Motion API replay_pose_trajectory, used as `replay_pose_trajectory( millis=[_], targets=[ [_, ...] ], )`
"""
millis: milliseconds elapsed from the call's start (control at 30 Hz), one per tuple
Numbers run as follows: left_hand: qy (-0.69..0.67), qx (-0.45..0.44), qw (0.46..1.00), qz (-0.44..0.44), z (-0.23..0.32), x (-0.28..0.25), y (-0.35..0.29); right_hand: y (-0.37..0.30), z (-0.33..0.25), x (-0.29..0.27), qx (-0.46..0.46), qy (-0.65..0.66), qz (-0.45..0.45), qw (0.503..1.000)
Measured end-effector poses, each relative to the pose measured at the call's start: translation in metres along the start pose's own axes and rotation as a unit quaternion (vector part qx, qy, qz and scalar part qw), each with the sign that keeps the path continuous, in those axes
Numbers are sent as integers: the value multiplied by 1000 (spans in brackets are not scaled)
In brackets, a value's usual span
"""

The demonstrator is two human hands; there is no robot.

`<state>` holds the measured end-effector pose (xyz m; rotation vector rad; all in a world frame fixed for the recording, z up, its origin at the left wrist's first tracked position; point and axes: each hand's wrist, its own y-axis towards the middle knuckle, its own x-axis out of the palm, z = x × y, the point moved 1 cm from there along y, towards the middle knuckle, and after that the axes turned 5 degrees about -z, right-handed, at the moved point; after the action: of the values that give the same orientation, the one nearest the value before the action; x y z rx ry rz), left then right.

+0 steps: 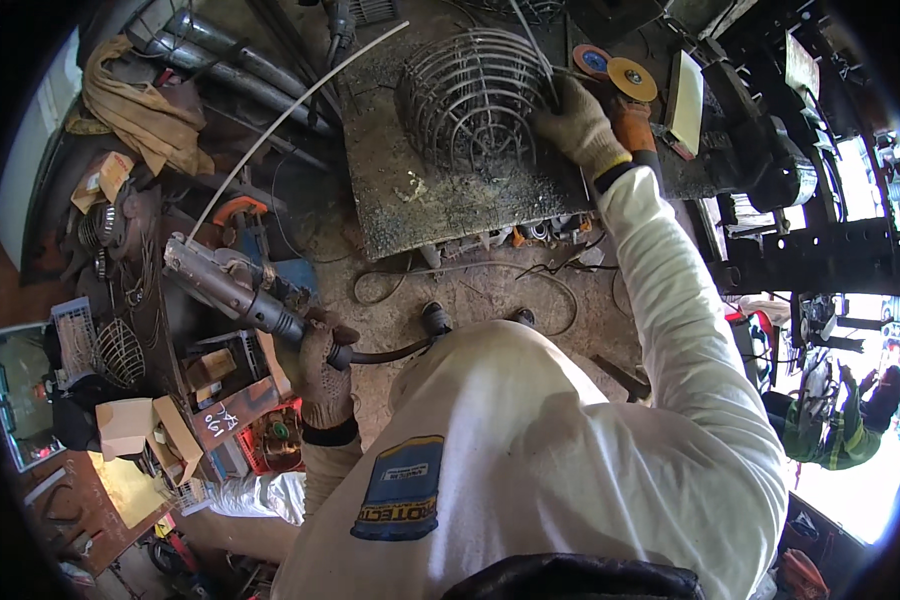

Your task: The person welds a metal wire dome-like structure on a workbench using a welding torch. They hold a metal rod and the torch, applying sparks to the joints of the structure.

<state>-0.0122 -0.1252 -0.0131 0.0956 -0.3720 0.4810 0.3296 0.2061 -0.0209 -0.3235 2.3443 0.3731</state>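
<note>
My left hand (325, 370), in a knit work glove, is wrapped round the rear grip of a welding electrode holder (235, 290). A long pale welding rod (280, 120) rises from its jaw toward the table, and a black cable (390, 354) trails from its back. Also gloved, my right hand (582, 125) is closed at the right side of a domed metal wire cage (470, 100). From its fingers a thin metal rod (532, 42) runs up and away; the fingertips are partly hidden. The cage rests on a scuffed steel worktable (400, 215).
Right of my right hand lies an orange angle grinder (632, 125) with a yellow disc. A cluttered bench (170, 350) with open cardboard boxes (125, 425) stands at left. Cables (510, 264) cross the floor near my feet. Another person (840, 430) is at far right.
</note>
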Motion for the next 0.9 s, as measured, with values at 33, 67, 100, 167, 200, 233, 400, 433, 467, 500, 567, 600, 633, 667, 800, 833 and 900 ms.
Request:
replay_pose_trajectory(
  millis=[33, 67, 100, 167, 200, 233, 400, 433, 467, 500, 567, 600, 633, 667, 800, 833, 900],
  targets=[
    [-16, 12, 1000, -13, 1, 0, -2, -9, 1, 6, -10, 15, 17, 1000],
    [-17, 11, 1000, -12, -1, 0, -3, -18, 5, 10, -15, 29, 35, 999],
    [-1, 4, 1000, -17, -4, -2, -4, -12, 15, 19, 23, 13, 30, 999],
    [21, -2, 1000, -15, -3, -7, -8, -10, 3, 8, 44, -21, -7, 999],
    [23, -5, 1000, -4, -2, -7, -10, -11, -10, 1, 66, -58, -38, 995],
    [24, -8, 1000, 6, -1, -7, -11, -8, -5, 4, 66, -91, -36, 993],
    [-69, -14, 997, 13, -6, -8, -10, -24, 19, -1, 45, 35, -33, 998],
    [-62, -25, 998, -2, -9, -12, -9, -27, 26, -2, 49, 39, -38, 997],
    [-62, -28, 998, -3, -8, -9, -9, -32, 24, -2, 52, 38, -38, 997],
    [-44, -28, 999, 0, -4, -4, -9, -36, 15, -2, 98, 125, -12, 987],
    [-28, -30, 999, 3, -1, 3, -8, -44, -5, -8, 144, 208, 13, 967],
    [-31, -24, 999, 6, -1, 6, -7, -47, -16, -14, 117, 191, 48, 973],
    [-34, -18, 999, 9, 0, 7, -6, -47, -24, -18, 90, 174, 83, 977],
    [-33, -21, 999, 4, 0, 10, -3, -37, -25, -21, 94, 174, 88, 976],
    [-12, -12, 1000, 7, -3, 4, 0, 23, -78, -17, 42, 101, 87, 990],
    [-5, -15, 1000, 9, -4, 3, 2, 35, -90, -22, 44, 100, 89, 990],
    [13, -34, 999, -22, 1, 5, 5, 68, -88, -19, 66, 370, 58, 925]
  ],
)
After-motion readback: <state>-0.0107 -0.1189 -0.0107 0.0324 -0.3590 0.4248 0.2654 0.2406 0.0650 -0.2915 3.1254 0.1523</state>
